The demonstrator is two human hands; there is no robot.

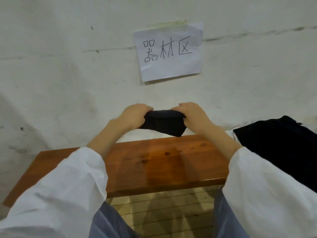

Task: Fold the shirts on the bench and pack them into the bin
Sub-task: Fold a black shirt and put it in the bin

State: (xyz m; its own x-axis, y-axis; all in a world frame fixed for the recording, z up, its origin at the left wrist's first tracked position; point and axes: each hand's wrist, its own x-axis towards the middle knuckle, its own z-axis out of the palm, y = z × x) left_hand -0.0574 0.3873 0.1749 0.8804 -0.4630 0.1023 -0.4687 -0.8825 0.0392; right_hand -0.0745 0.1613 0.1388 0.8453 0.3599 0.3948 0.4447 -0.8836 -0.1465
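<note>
A small, tightly folded dark shirt is held up in the air above the far edge of the wooden bench. My left hand grips its left end with curled fingers. My right hand grips its right end the same way. A second dark garment lies in a loose heap on the right end of the bench, partly hidden by my right sleeve. No bin is in view.
A white, stained wall stands right behind the bench, with a paper sign taped to it. Tiled floor and my grey trouser legs show below the bench's front edge.
</note>
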